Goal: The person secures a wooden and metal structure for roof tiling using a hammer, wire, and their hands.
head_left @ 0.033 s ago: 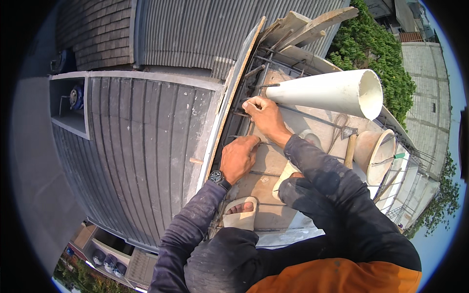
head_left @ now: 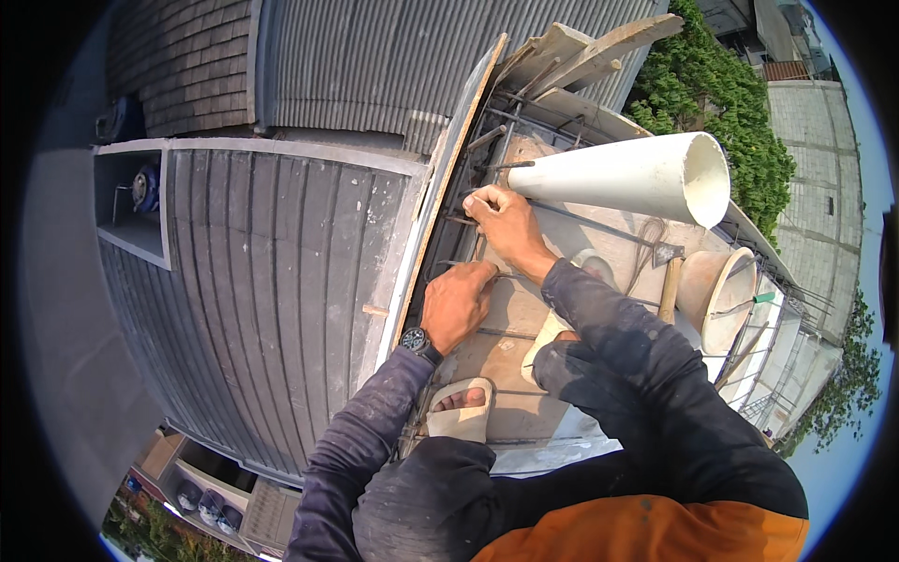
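Note:
My left hand (head_left: 456, 304), a black watch on its wrist, is closed at a thin steel reinforcing bar (head_left: 507, 274) that emerges beside its fingertips. Slightly farther off, my right hand (head_left: 508, 223) has its thumb and fingers pinched together over the bars by the board edge; what lies between them is too small to make out. The rebar cage (head_left: 458, 221) runs along the inside of an upright form board (head_left: 449, 140). Just beyond my right hand rests a large white plastic pipe (head_left: 623, 178), its wide mouth facing right.
A hammer (head_left: 670, 281) with a wooden handle lies by looped tie wire (head_left: 646, 253). Right of it a pale bucket (head_left: 716, 295) is tipped, near a green-handled tool (head_left: 763, 298). Broken planks (head_left: 609, 47) stick up at the far end. Beyond the form board lies a ribbed roof (head_left: 272, 281).

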Action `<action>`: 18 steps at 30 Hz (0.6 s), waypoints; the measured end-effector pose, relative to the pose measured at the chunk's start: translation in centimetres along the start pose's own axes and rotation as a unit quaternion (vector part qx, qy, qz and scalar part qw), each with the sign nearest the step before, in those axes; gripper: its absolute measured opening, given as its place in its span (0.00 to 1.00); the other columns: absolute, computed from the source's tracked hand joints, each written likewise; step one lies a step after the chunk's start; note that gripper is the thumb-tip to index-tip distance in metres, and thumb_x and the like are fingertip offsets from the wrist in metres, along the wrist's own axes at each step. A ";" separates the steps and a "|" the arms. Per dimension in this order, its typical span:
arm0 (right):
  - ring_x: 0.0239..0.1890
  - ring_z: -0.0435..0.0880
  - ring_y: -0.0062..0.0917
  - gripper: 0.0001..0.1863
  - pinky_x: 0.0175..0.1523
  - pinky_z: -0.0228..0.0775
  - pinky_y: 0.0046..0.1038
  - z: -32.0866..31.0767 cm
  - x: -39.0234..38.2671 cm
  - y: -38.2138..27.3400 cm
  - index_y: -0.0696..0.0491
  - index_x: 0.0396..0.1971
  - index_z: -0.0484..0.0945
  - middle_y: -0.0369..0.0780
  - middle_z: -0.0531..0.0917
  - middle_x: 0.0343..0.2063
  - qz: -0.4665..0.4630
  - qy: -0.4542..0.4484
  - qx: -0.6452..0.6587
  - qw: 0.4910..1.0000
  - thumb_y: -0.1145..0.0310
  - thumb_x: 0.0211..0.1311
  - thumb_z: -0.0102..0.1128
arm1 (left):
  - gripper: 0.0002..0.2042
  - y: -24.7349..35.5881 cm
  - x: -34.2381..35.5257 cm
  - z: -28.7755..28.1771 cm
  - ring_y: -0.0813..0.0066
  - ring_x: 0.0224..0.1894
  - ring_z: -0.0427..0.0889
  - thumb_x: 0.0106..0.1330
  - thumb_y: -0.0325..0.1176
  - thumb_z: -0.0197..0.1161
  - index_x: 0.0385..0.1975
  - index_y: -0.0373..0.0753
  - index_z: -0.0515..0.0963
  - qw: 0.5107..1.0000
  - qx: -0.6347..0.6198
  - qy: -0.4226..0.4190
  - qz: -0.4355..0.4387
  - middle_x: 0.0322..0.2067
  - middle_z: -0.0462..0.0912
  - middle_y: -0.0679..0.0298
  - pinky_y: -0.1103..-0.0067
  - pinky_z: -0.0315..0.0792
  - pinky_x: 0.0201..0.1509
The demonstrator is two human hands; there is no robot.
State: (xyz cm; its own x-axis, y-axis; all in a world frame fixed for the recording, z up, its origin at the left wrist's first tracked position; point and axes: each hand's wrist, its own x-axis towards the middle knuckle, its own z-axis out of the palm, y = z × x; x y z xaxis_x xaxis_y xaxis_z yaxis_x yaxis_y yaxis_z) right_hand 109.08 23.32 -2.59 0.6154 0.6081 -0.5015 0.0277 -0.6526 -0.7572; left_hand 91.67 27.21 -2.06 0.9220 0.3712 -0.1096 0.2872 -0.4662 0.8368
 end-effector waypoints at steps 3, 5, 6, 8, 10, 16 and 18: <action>0.32 0.85 0.25 0.15 0.42 0.76 0.32 0.6 -0.3 -0.2 0.59 0.41 0.85 0.41 0.89 0.30 -0.033 0.029 0.024 0.999 0.59 0.77 0.64 | 0.10 0.4 -0.3 -0.7 0.52 0.47 0.86 0.67 0.26 0.64 0.46 0.39 0.83 0.999 0.028 -0.023 0.016 0.43 0.87 0.57 0.61 0.79 0.51; 0.32 0.85 0.25 0.14 0.41 0.76 0.32 0.9 -0.3 0.5 0.58 0.41 0.84 0.40 0.88 0.29 -0.063 0.051 0.036 0.996 0.61 0.77 0.63 | 0.12 0.5 -0.4 -0.9 0.54 0.49 0.85 0.65 0.26 0.64 0.48 0.40 0.83 0.998 0.040 -0.033 0.029 0.44 0.86 0.58 0.62 0.79 0.54; 0.31 0.85 0.25 0.13 0.41 0.76 0.32 0.8 -0.3 0.8 0.58 0.41 0.83 0.40 0.88 0.28 -0.078 0.062 0.041 0.994 0.61 0.77 0.63 | 0.12 0.4 -0.4 -0.9 0.53 0.49 0.85 0.65 0.26 0.64 0.47 0.39 0.83 0.998 0.033 -0.032 0.042 0.44 0.85 0.58 0.62 0.79 0.54; 0.34 0.83 0.19 0.13 0.42 0.76 0.28 1.3 -0.9 0.1 0.58 0.43 0.83 0.37 0.86 0.30 -0.068 0.049 0.039 0.996 0.62 0.79 0.62 | 0.11 -0.2 -1.2 -1.2 0.53 0.49 0.84 0.64 0.25 0.65 0.47 0.38 0.82 0.998 0.026 -0.030 0.055 0.44 0.85 0.57 0.61 0.78 0.54; 0.33 0.82 0.17 0.13 0.41 0.75 0.28 1.3 -1.2 -0.3 0.58 0.43 0.82 0.36 0.85 0.30 -0.051 0.035 0.045 0.997 0.61 0.80 0.61 | 0.14 -0.7 -1.3 -1.2 0.53 0.48 0.83 0.62 0.25 0.65 0.48 0.38 0.81 0.993 0.071 -0.049 0.077 0.43 0.85 0.58 0.61 0.77 0.55; 0.28 0.77 0.15 0.14 0.37 0.71 0.26 0.4 -1.2 -1.4 0.56 0.44 0.79 0.32 0.79 0.25 -0.073 -0.002 0.126 0.989 0.59 0.83 0.56 | 0.14 -0.9 -0.3 -1.4 0.56 0.51 0.82 0.60 0.26 0.65 0.47 0.39 0.82 0.989 0.067 -0.086 0.105 0.44 0.84 0.58 0.61 0.75 0.59; 0.28 0.74 0.13 0.15 0.35 0.68 0.22 1.7 -2.3 -5.2 0.57 0.44 0.78 0.31 0.76 0.25 -0.060 -0.009 0.201 0.978 0.59 0.83 0.54 | 0.12 -1.0 -0.5 -2.6 0.56 0.45 0.84 0.62 0.24 0.65 0.46 0.37 0.81 0.994 0.023 -0.037 0.100 0.42 0.85 0.57 0.64 0.78 0.53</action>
State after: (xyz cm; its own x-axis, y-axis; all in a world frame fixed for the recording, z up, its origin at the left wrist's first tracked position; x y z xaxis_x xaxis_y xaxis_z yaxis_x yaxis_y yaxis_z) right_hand 106.19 26.07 1.86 0.6131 0.6793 -0.4032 -0.2148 -0.3478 -0.9126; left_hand 90.29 29.55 -1.43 0.9778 0.2089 0.0165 0.1061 -0.5613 0.8208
